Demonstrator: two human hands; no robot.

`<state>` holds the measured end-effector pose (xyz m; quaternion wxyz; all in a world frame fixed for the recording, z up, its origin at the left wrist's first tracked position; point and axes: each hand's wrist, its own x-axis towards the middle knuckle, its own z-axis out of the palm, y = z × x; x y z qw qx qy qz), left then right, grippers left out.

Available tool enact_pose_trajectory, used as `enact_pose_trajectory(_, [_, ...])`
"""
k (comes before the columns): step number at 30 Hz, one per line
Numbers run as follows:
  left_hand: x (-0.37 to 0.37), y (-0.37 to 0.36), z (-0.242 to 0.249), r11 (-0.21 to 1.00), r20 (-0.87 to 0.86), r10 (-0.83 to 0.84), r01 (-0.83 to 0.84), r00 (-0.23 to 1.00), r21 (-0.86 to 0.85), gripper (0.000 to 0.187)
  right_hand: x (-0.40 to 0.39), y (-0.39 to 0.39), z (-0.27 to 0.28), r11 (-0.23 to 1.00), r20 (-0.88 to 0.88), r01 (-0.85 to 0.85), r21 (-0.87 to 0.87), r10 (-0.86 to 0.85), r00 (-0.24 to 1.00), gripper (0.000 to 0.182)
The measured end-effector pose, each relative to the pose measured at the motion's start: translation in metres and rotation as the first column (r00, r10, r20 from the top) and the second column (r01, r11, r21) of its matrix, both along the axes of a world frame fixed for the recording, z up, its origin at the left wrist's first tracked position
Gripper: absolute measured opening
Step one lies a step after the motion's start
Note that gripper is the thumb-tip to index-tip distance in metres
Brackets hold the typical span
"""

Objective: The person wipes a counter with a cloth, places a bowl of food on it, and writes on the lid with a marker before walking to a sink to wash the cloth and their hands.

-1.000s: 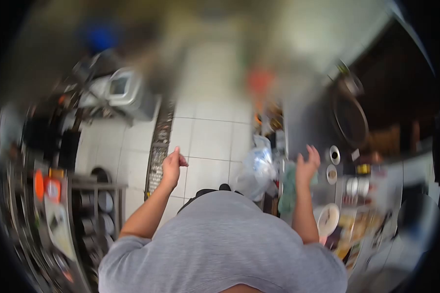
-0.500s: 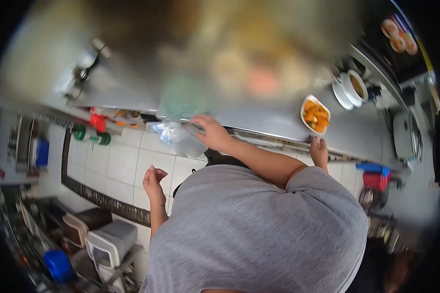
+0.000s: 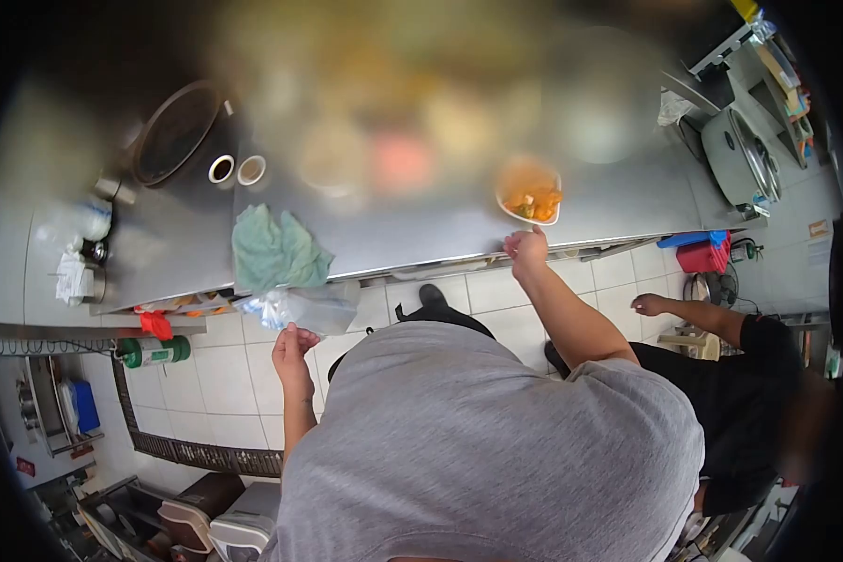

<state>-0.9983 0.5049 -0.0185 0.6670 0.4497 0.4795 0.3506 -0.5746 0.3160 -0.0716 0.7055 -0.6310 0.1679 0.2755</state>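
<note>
My left hand (image 3: 295, 347) is low at the left, fingers loosely curled and apart, with nothing seen in it. Its fingertips overlap the lower edge of a clear plastic bag (image 3: 323, 309) that hangs at the counter's front edge. A crumpled green cloth (image 3: 272, 248) lies on the steel counter just above the bag. At the counter edge my right hand (image 3: 526, 248) is open, right below the rim of a white dish (image 3: 557, 217) of orange food (image 3: 537, 201). The dish's far part is blurred.
A co-worker in black stands at the right, one hand (image 3: 651, 304) below the counter. Two small sauce cups, one of them dark-filled (image 3: 221, 169), and a round dark tray (image 3: 178, 131) are at the left. A large lidded pot (image 3: 740, 159) stands far right. Blur covers the counter's back.
My right hand has gone from the bag to the dish. The co-worker's hand has left the dish and drawn back. The view has turned, so the counter things appear further left.
</note>
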Motion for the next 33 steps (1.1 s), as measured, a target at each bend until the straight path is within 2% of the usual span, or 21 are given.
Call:
enact_pose_trajectory(2, [0.024, 0.004, -0.004, 0.999, -0.011, -0.035, 0.035, 0.999, -0.008, 0.035, 0.022, -0.021, 0.009, 1.0, 0.044, 0.019, 0.014, -0.02, 0.999, 0.04])
enact_pose_trajectory(4, [0.053, 0.01, -0.004, 0.999, -0.024, -0.043, 0.043, 0.999, 0.0, 0.035, 0.033, -0.038, 0.046, 0.923, -0.005, -0.246, -0.294, 0.256, 0.967, 0.029])
enact_pose_trajectory(6, [0.089, 0.016, 0.002, 0.999, -0.034, -0.048, 0.049, 0.998, 0.02, 0.033, 0.092, -0.069, 0.017, 0.932, 0.197, -0.028, -0.36, 0.106, 0.975, 0.027])
enact_pose_trajectory(7, [0.107, 0.018, 0.003, 0.999, -0.035, -0.045, 0.046, 0.998, 0.021, 0.033, 0.121, -0.076, 0.016, 0.919, 0.403, 0.117, -0.377, 0.049, 0.914, 0.022])
enact_pose_trajectory(9, [0.143, 0.022, 0.004, 0.992, -0.071, -0.093, 0.098, 0.993, 0.075, 0.031, 0.167, -0.059, 0.058, 0.802, 0.71, 0.305, -0.514, 0.198, 0.676, 0.016])
enact_pose_trajectory(10, [0.159, 0.023, 0.002, 0.985, -0.093, -0.148, 0.155, 0.985, 0.072, 0.031, 0.182, -0.042, 0.089, 0.887, 0.78, 0.233, -0.399, 0.196, 0.594, 0.019])
enact_pose_trajectory(11, [0.178, 0.023, 0.003, 0.985, -0.093, -0.147, 0.154, 0.985, 0.072, 0.031, 0.195, -0.019, 0.12, 0.848, 0.817, 0.238, -0.474, 0.324, 0.477, 0.022])
enact_pose_trajectory(12, [0.197, 0.021, 0.008, 0.971, -0.11, -0.217, 0.225, 0.97, 0.075, 0.03, 0.207, 0.007, 0.147, 0.8, 0.823, 0.255, -0.543, 0.447, 0.349, 0.026])
enact_pose_trajectory(13, [0.216, 0.019, 0.011, 0.953, -0.127, -0.284, 0.295, 0.95, 0.074, 0.029, 0.22, 0.031, 0.163, 0.784, 0.792, 0.198, -0.589, 0.51, 0.336, 0.031])
enact_pose_trajectory(14, [0.234, 0.018, 0.014, 0.94, -0.125, -0.321, 0.332, 0.939, 0.078, 0.029, 0.265, 0.048, 0.137, 0.702, 0.745, 0.264, -0.662, 0.656, 0.121, 0.03])
enact_pose_trajectory(17, [0.277, 0.012, 0.025, 0.904, -0.108, -0.401, 0.412, 0.91, 0.118, 0.028, 0.325, 0.107, 0.121, 0.297, 0.368, 0.439, -0.848, 0.926, 0.084, 0.034])
enact_pose_trajectory(19, [0.292, 0.008, 0.027, 0.9, -0.11, -0.404, 0.416, 0.908, 0.13, 0.027, 0.355, 0.126, 0.115, 0.217, 0.255, 0.389, -0.895, 0.966, 0.049, 0.035])
enact_pose_trajectory(21, [0.297, 0.009, 0.017, 0.869, -0.148, -0.472, 0.487, 0.869, 0.085, 0.024, 0.371, 0.131, 0.114, 0.211, 0.217, 0.36, -0.909, 0.976, -0.023, 0.036])
enact_pose_trajectory(23, [0.294, 0.007, 0.008, 0.859, -0.162, -0.47, 0.492, 0.868, 0.144, 0.02, 0.374, 0.141, 0.116, 0.256, 0.236, 0.345, -0.903, 0.967, -0.1, 0.038])
enact_pose_trajectory(24, [0.292, 0.015, -0.012, 0.805, -0.394, -0.459, 0.561, 0.796, 0.195, 0.019, 0.372, 0.15, 0.121, 0.287, 0.256, 0.339, -0.896, 0.957, -0.135, 0.038])
enact_pose_trajectory(26, [0.292, 0.022, -0.01, 0.841, -0.265, -0.451, 0.505, 0.852, 0.195, 0.021, 0.368, 0.144, 0.123, 0.309, 0.27, 0.336, -0.89, 0.95, -0.157, 0.04])
enact_pose_trajectory(27, [0.291, 0.025, 0.016, 0.819, -0.311, -0.441, 0.519, 0.842, 0.244, 0.024, 0.368, 0.142, 0.124, 0.305, 0.266, 0.344, -0.888, 0.951, -0.156, 0.041])
enact_pose_trajectory(29, [0.283, 0.04, 0.026, 0.838, -0.243, -0.425, 0.48, 0.872, 0.259, 0.025, 0.369, 0.133, 0.127, 0.303, 0.271, 0.354, -0.885, 0.953, -0.138, 0.042])
enact_pose_trajectory(31, [0.269, 0.049, 0.028, 0.895, -0.096, -0.386, 0.398, 0.917, 0.2, 0.025, 0.342, 0.128, 0.161, 0.342, 0.361, 0.305, -0.889, 0.932, 0.008, 0.037])
enact_pose_trajectory(32, [0.258, 0.055, 0.029, 0.897, -0.107, -0.356, 0.371, 0.929, 0.238, 0.025, 0.348, 0.129, 0.152, 0.35, 0.366, 0.311, -0.883, 0.931, -0.008, 0.037])
enact_pose_trajectory(33, [0.245, 0.059, 0.03, 0.901, -0.103, -0.348, 0.363, 0.932, 0.239, 0.025, 0.358, 0.127, 0.136, 0.259, 0.296, 0.3, -0.918, 0.952, 0.083, 0.034])
